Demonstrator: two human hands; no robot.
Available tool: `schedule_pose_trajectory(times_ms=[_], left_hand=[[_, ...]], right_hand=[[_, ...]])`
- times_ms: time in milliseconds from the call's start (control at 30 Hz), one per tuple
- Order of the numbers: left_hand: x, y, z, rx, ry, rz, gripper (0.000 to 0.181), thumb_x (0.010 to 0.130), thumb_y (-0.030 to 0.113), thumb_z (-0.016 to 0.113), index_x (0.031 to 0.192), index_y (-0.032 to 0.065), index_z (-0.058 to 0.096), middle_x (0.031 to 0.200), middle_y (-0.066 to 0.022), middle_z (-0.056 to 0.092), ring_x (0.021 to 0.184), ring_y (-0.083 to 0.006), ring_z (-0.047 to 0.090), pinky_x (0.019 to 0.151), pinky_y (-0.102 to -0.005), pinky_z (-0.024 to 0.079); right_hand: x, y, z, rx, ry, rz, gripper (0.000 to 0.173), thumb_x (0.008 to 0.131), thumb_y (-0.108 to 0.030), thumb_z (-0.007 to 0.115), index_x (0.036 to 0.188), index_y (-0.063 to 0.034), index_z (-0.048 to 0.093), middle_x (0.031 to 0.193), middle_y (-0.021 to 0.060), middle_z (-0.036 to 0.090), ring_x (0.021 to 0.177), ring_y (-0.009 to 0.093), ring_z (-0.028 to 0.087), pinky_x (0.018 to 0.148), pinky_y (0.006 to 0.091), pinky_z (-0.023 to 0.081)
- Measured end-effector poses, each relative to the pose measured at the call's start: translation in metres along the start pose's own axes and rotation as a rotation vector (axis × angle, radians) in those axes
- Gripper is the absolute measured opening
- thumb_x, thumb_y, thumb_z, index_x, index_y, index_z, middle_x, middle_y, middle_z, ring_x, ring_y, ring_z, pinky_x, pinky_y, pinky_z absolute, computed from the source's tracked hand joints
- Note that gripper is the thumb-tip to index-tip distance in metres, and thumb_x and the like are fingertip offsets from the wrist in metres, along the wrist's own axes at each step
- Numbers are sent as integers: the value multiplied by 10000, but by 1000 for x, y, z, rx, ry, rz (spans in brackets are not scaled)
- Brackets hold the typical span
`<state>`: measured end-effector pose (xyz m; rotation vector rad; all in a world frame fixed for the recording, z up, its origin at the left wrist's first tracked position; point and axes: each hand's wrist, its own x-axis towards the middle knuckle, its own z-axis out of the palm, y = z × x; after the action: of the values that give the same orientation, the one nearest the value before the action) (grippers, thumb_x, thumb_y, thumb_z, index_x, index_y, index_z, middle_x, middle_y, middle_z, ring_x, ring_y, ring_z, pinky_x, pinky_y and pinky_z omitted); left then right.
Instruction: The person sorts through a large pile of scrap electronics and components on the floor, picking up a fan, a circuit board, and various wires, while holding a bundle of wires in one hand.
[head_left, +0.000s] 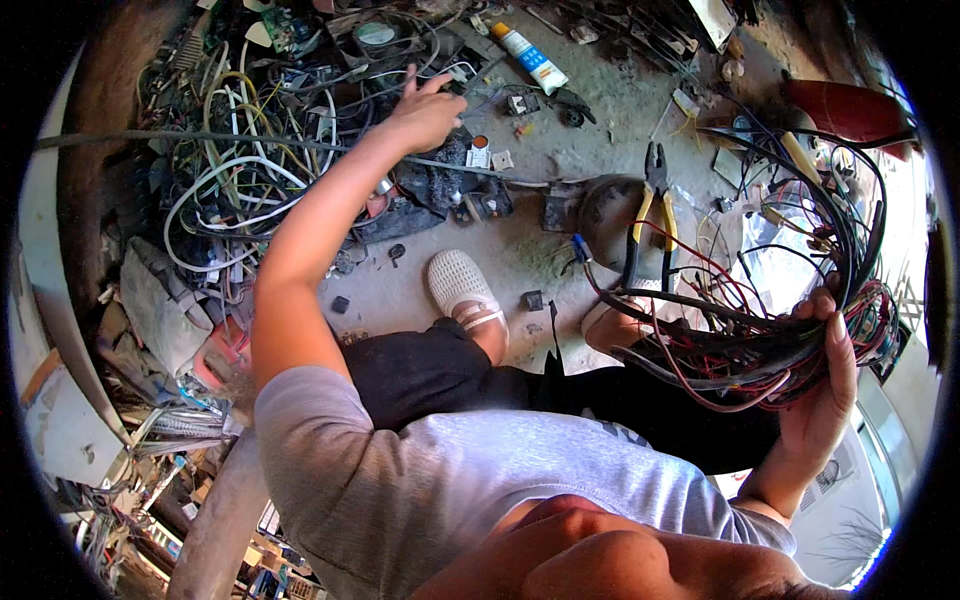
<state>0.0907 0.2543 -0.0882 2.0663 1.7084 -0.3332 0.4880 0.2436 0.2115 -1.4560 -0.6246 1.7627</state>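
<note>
My right hand (821, 382) is closed around a thick bundle of black, red and mixed electrical wires (750, 337), held above my right leg. Loose wire ends stick out of it, and one toward the left has a blue connector (580, 247). My left hand (431, 112) reaches to the edge of a tangled heap of cables (247, 165), its fingers apart. Thin cables and small dark parts lie at its fingertips; whether it touches them is unclear. Combination pliers (655, 202) with yellow and black handles rest beyond the bundle, jaws pointing away, over a dark round object (607, 217).
A tube (529, 58) with a yellow cap lies on the concrete floor (607, 97). Nearby are a small white part (478, 152) and black scraps (532, 301). A long dark cable (187, 136) crosses the left side. A red object (847, 111) stands far right.
</note>
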Motion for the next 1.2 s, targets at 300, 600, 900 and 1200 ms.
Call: schedule_pose_trajectory(times_ms=[300, 600, 900, 1200], left_hand=[[-59, -74, -65, -779, 399, -190, 236, 905, 247, 392, 952, 35, 484, 845, -36, 571, 851, -141, 518, 770, -279, 387], [-115, -99, -115, -575, 1210, -428, 185, 901, 196, 396, 903, 47, 506, 790, -42, 588, 708, -161, 521, 687, -303, 393], [-120, -100, -132, -366, 1584, -519, 189, 911, 161, 365, 861, 3, 458, 792, -82, 570, 671, -174, 511, 627, -294, 393], [-94, -143, -118, -1186, 1177, -298, 286, 917, 231, 401, 1108, 36, 488, 896, -45, 521, 785, -145, 498, 790, -355, 469]], right_hand=[[4, 1, -3, -8, -68, 35, 258, 844, -170, 515, 1033, 5, 502, 968, 53, 552, 925, 149, 526, 810, 300, 428], [1, 2, 22, -117, 67, 6, 266, 840, -216, 524, 1029, -28, 510, 940, 70, 556, 838, 153, 542, 746, 281, 438], [17, 4, 17, -132, 61, 47, 322, 833, -231, 539, 1066, -10, 522, 942, 76, 558, 880, 154, 531, 752, 282, 439], [24, 0, 26, -136, 50, 96, 284, 836, -221, 538, 1037, -23, 497, 937, 68, 544, 877, 140, 527, 756, 286, 448]])
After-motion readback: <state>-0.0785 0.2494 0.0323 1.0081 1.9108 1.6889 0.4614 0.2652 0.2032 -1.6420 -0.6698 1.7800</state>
